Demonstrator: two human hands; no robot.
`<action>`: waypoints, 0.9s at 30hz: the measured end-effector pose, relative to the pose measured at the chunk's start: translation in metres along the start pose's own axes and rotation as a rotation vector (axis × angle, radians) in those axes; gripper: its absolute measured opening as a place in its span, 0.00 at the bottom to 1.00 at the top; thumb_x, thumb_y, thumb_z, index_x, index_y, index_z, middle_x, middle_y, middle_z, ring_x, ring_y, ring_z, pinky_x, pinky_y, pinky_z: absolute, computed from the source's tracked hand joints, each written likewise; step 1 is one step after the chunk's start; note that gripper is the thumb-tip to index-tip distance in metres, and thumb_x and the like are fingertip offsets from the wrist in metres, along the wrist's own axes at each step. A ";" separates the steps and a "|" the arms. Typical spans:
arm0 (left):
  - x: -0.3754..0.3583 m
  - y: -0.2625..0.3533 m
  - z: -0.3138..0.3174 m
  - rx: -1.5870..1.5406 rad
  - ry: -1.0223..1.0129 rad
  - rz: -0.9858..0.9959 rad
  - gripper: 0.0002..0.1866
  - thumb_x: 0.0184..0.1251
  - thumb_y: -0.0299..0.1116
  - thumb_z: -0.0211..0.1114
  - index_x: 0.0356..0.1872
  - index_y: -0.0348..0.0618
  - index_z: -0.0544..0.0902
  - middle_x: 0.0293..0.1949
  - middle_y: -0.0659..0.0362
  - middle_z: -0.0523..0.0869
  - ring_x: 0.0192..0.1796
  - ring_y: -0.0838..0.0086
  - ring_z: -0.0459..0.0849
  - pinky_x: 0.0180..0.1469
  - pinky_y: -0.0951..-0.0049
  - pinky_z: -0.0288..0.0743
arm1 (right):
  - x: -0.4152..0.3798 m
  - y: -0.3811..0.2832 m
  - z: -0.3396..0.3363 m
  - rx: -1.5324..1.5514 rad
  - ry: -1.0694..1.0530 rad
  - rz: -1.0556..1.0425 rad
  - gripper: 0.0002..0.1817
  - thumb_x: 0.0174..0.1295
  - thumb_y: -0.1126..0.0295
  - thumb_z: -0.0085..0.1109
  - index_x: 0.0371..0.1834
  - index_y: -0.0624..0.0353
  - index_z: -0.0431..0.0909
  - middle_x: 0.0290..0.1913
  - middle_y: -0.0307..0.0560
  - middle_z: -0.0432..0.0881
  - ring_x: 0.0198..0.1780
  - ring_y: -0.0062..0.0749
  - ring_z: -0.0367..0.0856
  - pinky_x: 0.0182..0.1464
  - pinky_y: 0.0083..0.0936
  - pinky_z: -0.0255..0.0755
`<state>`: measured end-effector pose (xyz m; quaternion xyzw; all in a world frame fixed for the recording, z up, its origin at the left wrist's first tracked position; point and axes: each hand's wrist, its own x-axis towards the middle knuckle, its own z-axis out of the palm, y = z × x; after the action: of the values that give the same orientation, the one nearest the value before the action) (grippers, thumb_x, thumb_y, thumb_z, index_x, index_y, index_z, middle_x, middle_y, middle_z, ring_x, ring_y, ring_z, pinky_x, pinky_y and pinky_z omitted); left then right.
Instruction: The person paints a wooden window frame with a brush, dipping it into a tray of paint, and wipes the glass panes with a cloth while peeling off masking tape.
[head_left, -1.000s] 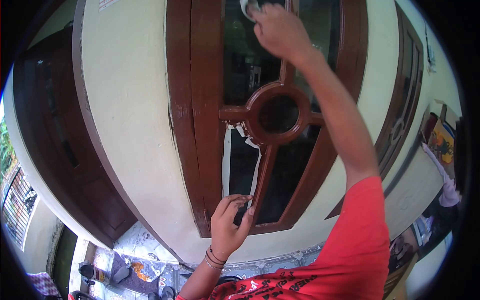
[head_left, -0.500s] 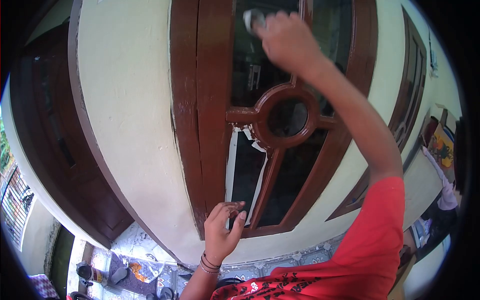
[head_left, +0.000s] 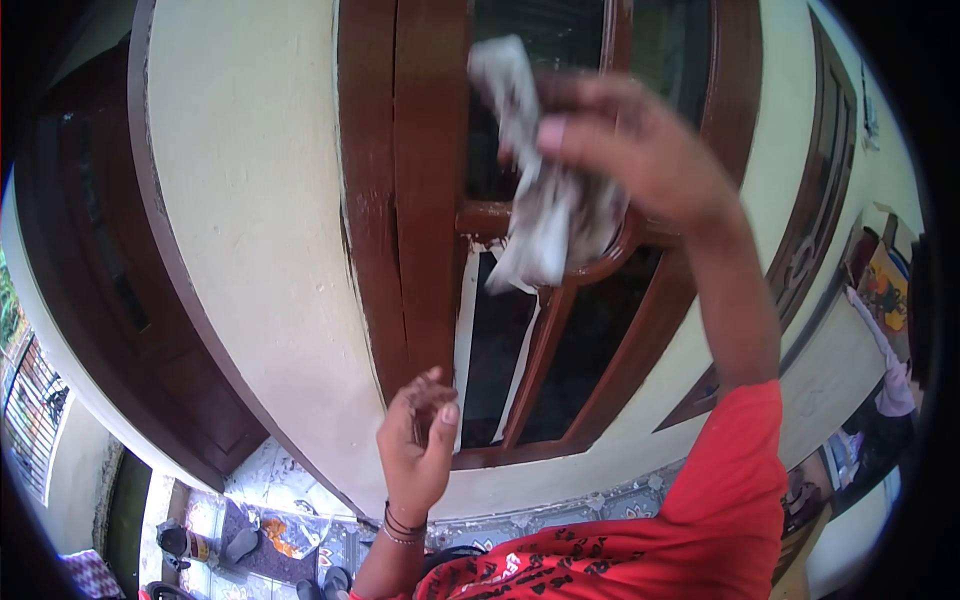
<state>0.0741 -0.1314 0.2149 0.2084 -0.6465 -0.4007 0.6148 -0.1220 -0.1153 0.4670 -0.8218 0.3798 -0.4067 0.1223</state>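
Note:
In my right hand (head_left: 650, 150) is a crumpled white sheet with brown stains (head_left: 540, 220), cloth or paper, pinched between thumb and fingers and blurred by motion. It hangs in front of the brown wooden window frame (head_left: 425, 250), covering much of the round centre. My left hand (head_left: 415, 450) is raised near the lower left of the frame, fingers half curled, thumb apart, nothing visible in it. Brown smears mark its fingertips. White strips (head_left: 466, 350) with ragged upper ends edge the lower left glass pane (head_left: 495, 370).
Cream wall (head_left: 250, 250) surrounds the window, with a dark brown door (head_left: 100, 280) to the left. On the tiled floor stand a paint can (head_left: 195, 545) and several sandals (head_left: 240, 545). Cardboard and cloth items (head_left: 885, 290) are piled at the right.
My right hand has come down and closer from the upper pane, and the white sheet now hangs unfolded from it. My left hand has shifted slightly left and up.

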 end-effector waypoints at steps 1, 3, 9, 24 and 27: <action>0.003 0.010 0.000 0.002 0.001 -0.007 0.16 0.65 0.27 0.59 0.50 0.27 0.73 0.47 0.48 0.81 0.41 0.76 0.80 0.44 0.78 0.73 | -0.013 0.007 0.013 0.107 -0.078 0.030 0.14 0.62 0.70 0.58 0.50 0.62 0.78 0.41 0.35 0.83 0.42 0.16 0.78 0.48 0.19 0.72; 0.010 0.028 0.003 -0.180 0.071 -0.008 0.20 0.67 0.29 0.58 0.55 0.27 0.69 0.48 0.49 0.80 0.44 0.75 0.79 0.48 0.77 0.72 | -0.038 0.011 0.033 0.226 -0.122 0.089 0.17 0.63 0.71 0.59 0.54 0.63 0.75 0.44 0.36 0.81 0.43 0.13 0.75 0.52 0.18 0.70; 0.023 0.040 0.018 -0.046 0.005 0.167 0.34 0.51 0.41 0.74 0.55 0.30 0.71 0.51 0.51 0.78 0.47 0.70 0.79 0.49 0.72 0.72 | -0.070 0.019 0.055 0.445 -0.028 0.238 0.20 0.62 0.71 0.60 0.57 0.64 0.73 0.42 0.37 0.80 0.42 0.14 0.76 0.45 0.16 0.73; 0.038 0.037 0.039 0.247 0.109 0.331 0.12 0.69 0.25 0.51 0.40 0.26 0.80 0.42 0.50 0.84 0.44 0.68 0.82 0.47 0.73 0.73 | -0.111 0.021 0.026 0.165 -0.196 0.613 0.14 0.59 0.67 0.58 0.41 0.67 0.79 0.24 0.37 0.77 0.17 0.15 0.68 0.20 0.15 0.64; 0.042 0.037 0.030 0.157 -0.062 0.223 0.11 0.67 0.25 0.53 0.40 0.28 0.81 0.39 0.52 0.84 0.41 0.73 0.82 0.44 0.74 0.74 | -0.116 0.030 0.027 -0.252 -0.254 0.521 0.20 0.58 0.55 0.62 0.27 0.65 0.81 0.16 0.42 0.73 0.17 0.21 0.68 0.22 0.22 0.63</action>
<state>0.0472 -0.1338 0.2725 0.1703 -0.7136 -0.2845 0.6171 -0.1614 -0.0551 0.3674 -0.7498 0.6066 -0.2056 0.1659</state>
